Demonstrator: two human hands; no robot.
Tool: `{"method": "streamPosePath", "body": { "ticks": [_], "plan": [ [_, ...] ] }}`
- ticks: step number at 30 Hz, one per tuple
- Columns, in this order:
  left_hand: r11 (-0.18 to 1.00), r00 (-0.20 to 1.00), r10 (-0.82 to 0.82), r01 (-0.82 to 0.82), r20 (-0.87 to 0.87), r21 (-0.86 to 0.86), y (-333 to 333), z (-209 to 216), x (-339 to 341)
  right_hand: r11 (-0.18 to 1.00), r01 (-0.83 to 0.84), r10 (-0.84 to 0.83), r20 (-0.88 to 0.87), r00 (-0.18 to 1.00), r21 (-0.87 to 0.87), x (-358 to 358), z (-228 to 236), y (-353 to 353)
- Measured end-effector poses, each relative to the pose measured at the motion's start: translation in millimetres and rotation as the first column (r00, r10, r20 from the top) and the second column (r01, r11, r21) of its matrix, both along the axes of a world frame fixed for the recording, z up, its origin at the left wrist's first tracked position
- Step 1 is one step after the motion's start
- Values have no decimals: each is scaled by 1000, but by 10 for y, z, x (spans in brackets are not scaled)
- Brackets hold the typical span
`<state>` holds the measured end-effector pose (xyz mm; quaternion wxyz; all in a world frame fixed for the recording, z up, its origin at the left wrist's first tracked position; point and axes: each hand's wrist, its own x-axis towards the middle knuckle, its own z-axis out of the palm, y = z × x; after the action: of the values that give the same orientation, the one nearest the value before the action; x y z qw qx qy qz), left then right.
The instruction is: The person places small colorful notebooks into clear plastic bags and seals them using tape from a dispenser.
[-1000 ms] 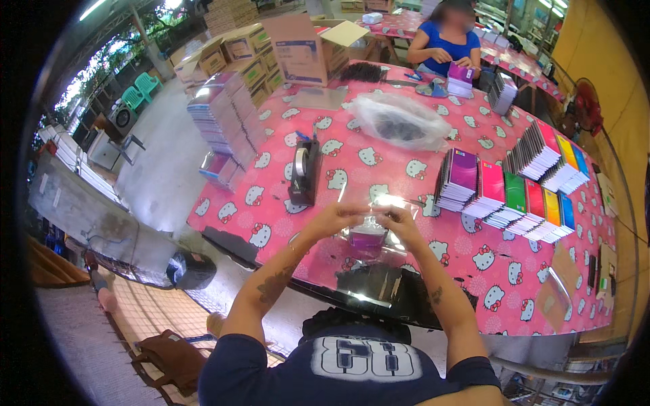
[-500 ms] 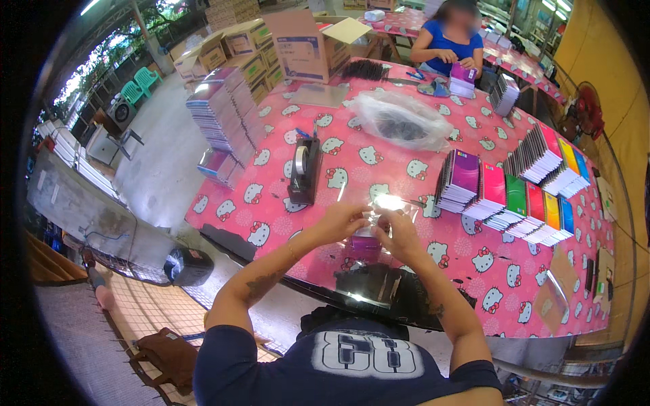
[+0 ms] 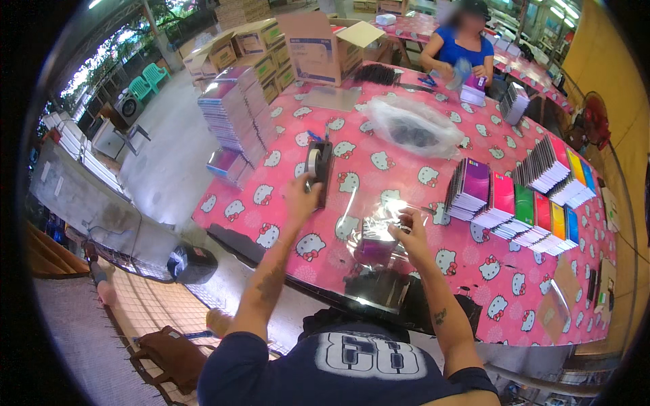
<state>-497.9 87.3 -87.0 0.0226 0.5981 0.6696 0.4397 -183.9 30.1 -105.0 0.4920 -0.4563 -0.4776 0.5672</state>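
My left hand is at the near end of a black tape dispenser, its fingers curled against the side. Whatever they pinch there is too small to make out. A pale roll of tape sits in the dispenser. My right hand is closed on the edge of a clear plastic wrapper, at the upper right of a purple notebook. Glare hides part of this wrapped notebook, which lies on the table before me.
Rows of colourful spiral notebooks stand at the right. A tall notebook stack rises at the left edge. Beyond lie a plastic bag with dark contents and an open carton. A co-worker in blue handles notebooks across the pink table.
My left hand has left the wrapped notebook and moved left to the tape dispenser. My right hand stays by the wrapper. The co-worker's hand has moved off the purple notebooks.
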Motion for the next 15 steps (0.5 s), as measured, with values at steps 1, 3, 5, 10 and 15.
{"method": "streamPosePath", "body": {
  "ticks": [1,3,5,10,15],
  "plan": [
    [968,953,-46,116,300,-222,-20,-133,-514,999,-39,40,-13,999,6,-106,47,-19],
    [877,811,-30,301,584,-374,46,-283,-835,996,-90,91,28,995,-10,-125,72,-11],
    [843,614,107,362,782,-399,103,-220,-657,997,-75,75,30,997,-17,-34,95,-17],
    [972,484,-68,230,873,-52,-284,-653,-461,996,-87,89,55,994,-36,-35,175,-42],
    [934,920,62,-190,-388,-301,-222,-297,-724,996,-82,83,53,995,-21,-75,147,-73]
  ]
}}
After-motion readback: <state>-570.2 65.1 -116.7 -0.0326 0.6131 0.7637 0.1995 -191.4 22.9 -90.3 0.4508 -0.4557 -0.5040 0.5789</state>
